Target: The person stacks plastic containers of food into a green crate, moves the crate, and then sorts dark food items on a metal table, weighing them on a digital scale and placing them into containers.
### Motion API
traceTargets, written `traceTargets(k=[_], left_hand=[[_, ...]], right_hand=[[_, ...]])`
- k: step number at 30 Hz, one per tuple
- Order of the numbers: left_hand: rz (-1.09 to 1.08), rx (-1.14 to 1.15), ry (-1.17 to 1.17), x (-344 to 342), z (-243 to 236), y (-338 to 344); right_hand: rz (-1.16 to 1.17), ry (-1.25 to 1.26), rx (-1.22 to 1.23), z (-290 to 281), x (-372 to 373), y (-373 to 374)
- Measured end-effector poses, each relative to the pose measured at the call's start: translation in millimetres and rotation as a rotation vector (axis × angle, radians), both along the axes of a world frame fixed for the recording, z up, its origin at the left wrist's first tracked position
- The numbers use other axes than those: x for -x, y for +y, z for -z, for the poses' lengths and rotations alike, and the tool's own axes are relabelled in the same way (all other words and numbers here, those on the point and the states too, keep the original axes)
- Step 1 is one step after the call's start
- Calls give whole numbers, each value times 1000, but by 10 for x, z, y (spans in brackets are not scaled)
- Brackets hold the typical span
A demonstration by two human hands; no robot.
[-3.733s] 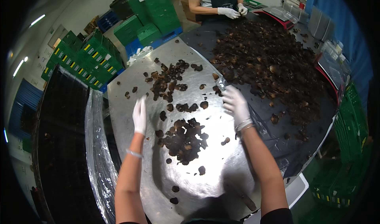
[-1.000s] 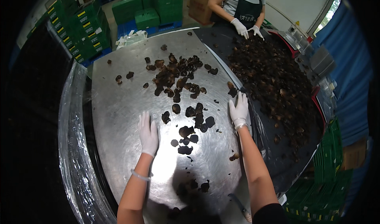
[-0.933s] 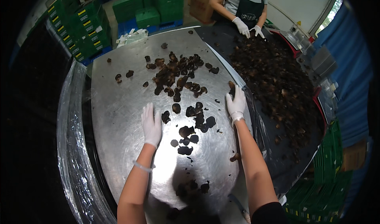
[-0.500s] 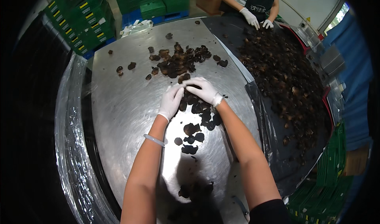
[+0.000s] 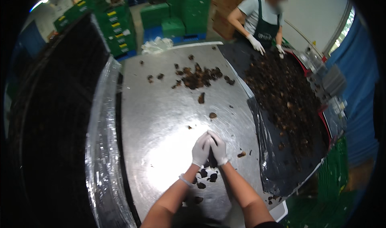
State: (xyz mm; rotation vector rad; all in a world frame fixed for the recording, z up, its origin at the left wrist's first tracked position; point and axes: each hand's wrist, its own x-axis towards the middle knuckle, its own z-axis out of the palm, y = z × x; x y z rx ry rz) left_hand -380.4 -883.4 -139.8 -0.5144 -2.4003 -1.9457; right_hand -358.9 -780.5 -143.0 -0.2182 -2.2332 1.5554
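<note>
Dark brown, irregular pieces (image 5: 201,185), several loose, lie on the near part of one steel table (image 5: 148,103). Two white-gloved hands, left hand (image 5: 200,149) and right hand (image 5: 218,149), cup together there, fingertips meeting; whether they grip any piece cannot be told. One cluster (image 5: 196,79) sits toward the table's far end, one large heap (image 5: 286,97) past its right edge, one co-worker (image 5: 263,26) past its far right corner.

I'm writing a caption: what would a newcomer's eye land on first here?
The white-gloved left hand and right hand come first, close together with dark pieces between them, low on the shiny metal table. Next is the big brown-black heap on the black sheet at right, with a co-worker standing at its far end.
</note>
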Motion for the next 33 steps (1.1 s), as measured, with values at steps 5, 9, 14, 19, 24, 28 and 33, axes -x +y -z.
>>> traceTargets(k=[5, 9, 14, 19, 24, 28, 33], left_hand=[[-84, -483, -373, -365, -137, -215], [-11, -487, -462, -477, -360, -220], [-61, -699, -953, -529, -473, -557], [53, -325, -700, -594, -499, -297], [405, 150, -677, -436, -1115, 752], [289, 307, 399, -246, -2385, 2088], [305, 105, 748, -316, -3178, 1987]], right_hand=[[89, 35, 555, -217, -324, -504], [78, 60, 1198, -200, -461, -576], [6, -99, 1764, -291, -601, -948], [-140, 199, 2065, -406, -813, -815], [116, 411, 1869, -46, -572, 144], [-203, 770, 1298, -1225, -322, 1928], [712, 838, 1339, -1811, -548, 3208]])
